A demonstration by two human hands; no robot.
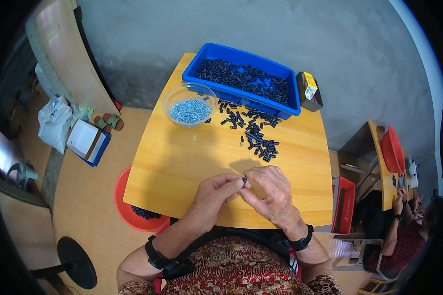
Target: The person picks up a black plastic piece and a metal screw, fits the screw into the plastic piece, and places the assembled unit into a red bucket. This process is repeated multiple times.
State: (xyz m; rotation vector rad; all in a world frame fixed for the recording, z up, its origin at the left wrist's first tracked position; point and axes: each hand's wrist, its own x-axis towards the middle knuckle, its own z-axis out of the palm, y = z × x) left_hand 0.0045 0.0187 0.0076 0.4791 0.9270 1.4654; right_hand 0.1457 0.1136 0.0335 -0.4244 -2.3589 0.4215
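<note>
Over the near part of the wooden table [177,177], my two hands meet at the fingertips. My left hand [214,195] pinches a small black part [244,180] between thumb and forefinger. My right hand [270,191] is closed in a pinch against the same spot; what its fingertips hold is too small to make out. Beyond the hands lies a loose pile of short black tubular parts [254,132]. A clear plastic bowl [168,110] of small silvery screws [189,111] stands left of the pile. Behind it, a blue bin [241,94] holds many more black parts.
A dark box [314,102] with a yellow carton [309,84] stands right of the bin. A red basin [124,206] with black parts sits below the table's left edge. A red box [346,205] is at the right. Another person [398,241] works at a far-right table.
</note>
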